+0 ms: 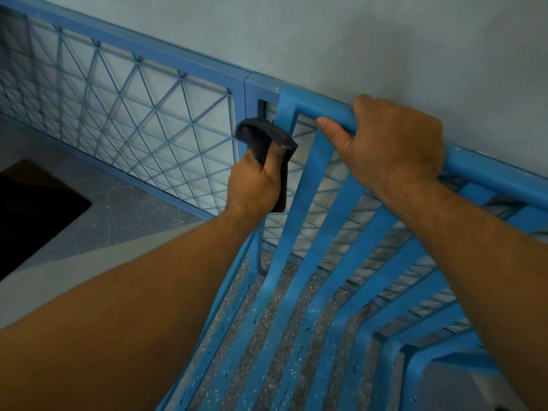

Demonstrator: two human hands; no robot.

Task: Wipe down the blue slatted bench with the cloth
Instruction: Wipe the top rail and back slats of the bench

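The fingers of the left hand [255, 185] are curled tight around a dark cloth [264, 136]. The cloth is bunched up. Its top sticks out above the fist, and one strip hangs down beside the hand. The cloth sits right up against the outer slat [296, 179], at the top left corner of the bench back. The fingers of the right hand [394, 143] are wrapped over the top rail [323, 111] and hold it firmly. The thumb [329, 127] is tucked under the rail, pointing toward the cloth. Both bare arms reach forward from the bottom of the view, the left arm low and long, the right arm coming in from the side. The two hands are near each other but do not touch. The blue slatted bench [311, 292] fills the lower right. Its slats run down from the top rail, then bend and come forward to make the seat. The slats have little white specks and a few dark spots on them. The speckled grey floor [290, 336] shows through the gaps. Behind the bench and off to the left is a blue fence panel [133, 114] with criss-cross wire. Above it is a plain grey wall [355, 40]. A dark square patch [29, 209] lies on the floor at the far left.
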